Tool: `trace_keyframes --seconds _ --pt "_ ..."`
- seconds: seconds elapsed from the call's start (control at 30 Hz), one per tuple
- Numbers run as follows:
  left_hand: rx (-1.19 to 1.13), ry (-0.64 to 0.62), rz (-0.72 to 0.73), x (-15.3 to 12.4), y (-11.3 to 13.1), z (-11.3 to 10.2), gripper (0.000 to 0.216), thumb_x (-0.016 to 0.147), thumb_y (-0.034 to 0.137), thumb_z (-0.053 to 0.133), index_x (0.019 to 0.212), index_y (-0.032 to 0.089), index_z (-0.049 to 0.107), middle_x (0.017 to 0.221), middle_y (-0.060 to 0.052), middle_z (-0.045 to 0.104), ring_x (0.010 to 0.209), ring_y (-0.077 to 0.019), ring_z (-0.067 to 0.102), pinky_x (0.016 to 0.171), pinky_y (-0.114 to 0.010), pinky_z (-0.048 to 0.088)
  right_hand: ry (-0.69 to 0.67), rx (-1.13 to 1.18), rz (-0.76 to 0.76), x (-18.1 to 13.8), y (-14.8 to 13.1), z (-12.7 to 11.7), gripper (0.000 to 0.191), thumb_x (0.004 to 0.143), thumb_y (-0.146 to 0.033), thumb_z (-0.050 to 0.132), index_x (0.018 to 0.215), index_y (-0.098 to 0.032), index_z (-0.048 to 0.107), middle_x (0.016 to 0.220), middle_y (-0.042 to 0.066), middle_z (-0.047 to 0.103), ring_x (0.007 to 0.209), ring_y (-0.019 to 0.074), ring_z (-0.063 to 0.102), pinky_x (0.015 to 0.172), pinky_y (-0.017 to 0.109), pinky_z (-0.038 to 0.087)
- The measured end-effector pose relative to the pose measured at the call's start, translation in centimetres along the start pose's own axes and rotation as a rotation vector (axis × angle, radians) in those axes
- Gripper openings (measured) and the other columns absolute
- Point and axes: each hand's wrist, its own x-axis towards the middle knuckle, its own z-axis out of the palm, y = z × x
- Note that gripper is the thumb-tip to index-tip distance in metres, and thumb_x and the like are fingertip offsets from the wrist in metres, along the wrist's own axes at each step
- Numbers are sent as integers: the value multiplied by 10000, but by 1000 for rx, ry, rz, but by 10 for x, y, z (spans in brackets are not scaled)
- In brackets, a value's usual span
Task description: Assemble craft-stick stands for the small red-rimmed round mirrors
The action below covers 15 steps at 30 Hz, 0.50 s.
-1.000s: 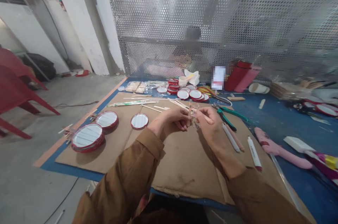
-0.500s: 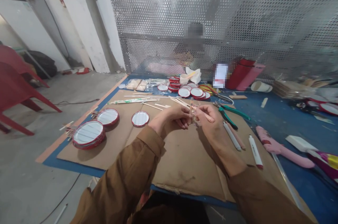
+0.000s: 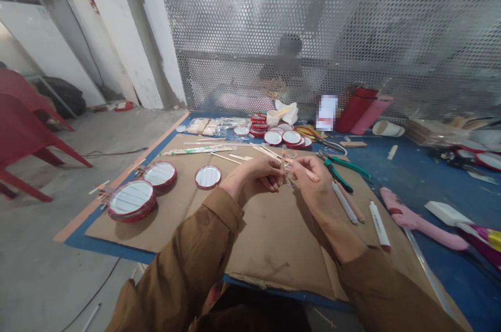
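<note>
Over the cardboard sheet (image 3: 274,238) my two hands meet close together. My left hand (image 3: 268,173) is closed, its fingertips pinching a small upright wooden stick (image 3: 283,157). Just to the right, my right hand (image 3: 313,178) is closed in a pinch beside that stick. Thin, clear wisps show between the hands, too fine to name; what the right fingers hold is hidden. Thin wooden sticks (image 3: 240,157) lie behind the left hand. Green-handled pliers (image 3: 338,175) and a grey marker (image 3: 344,202) rest by the right hand.
Two red-rimmed round pieces with sticks (image 3: 131,199) and a single round lid (image 3: 207,177) lie left. More lids (image 3: 273,137) are piled behind. On the right are a red-tipped marker (image 3: 379,225), a pink glue gun (image 3: 422,225) and a red cylinder (image 3: 355,110). Perforated metal (image 3: 235,24) stands behind.
Both hands stay nearly in place; the right fingers have shifted very slightly to the right, and the clear wisps between the hands look a little more spread out.
</note>
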Motion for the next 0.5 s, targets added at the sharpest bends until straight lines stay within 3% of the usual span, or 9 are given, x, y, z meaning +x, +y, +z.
trace_keyframes --seconds 0.17,0.37,0.5 --pt "0 20 -11 -1 2 2 177 978 109 507 809 123 559 580 4 644 518 -98 667 567 -204 560 27 53 8 1 3 1 354 850 -560 629 887 -209 655 751 28 701 684 201 640 643 308 479" --pt "-1 0 -4 2 -1 1 126 946 188 617 840 131 580 605 9 652 535 -108 676 575 -213 570 -45 3 9 -1 -4 0 381 869 -586 605 878 -209 661 749 29 702 669 191 624 640 303 461" --pt "2 11 5 1 -2 0 142 949 199 615 830 132 576 603 4 650 533 -107 674 566 -205 563 18 38 9 0 -2 -1 342 855 -555 621 867 -214 647 731 20 685 656 191 617 636 308 469"
